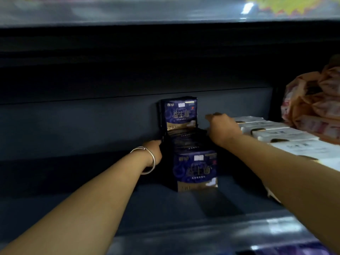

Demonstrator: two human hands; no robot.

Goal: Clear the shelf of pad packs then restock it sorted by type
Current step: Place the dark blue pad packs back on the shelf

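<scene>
I am looking into a dim bay of a dark grey metal shelving unit [92, 208], its back panel [73, 126] made of long horizontal strips. Above it runs the glossy front edge of the upper shelf [147, 13], catching a bright white glint of overhead light [247, 7]. A blurred yellow star-shaped paper sign [294, 5] shows at my top right.

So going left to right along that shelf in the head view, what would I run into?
Bare dark shelf → left hand → row of dark blue pad packs → right hand → white packs → orange-pink packs.
</scene>
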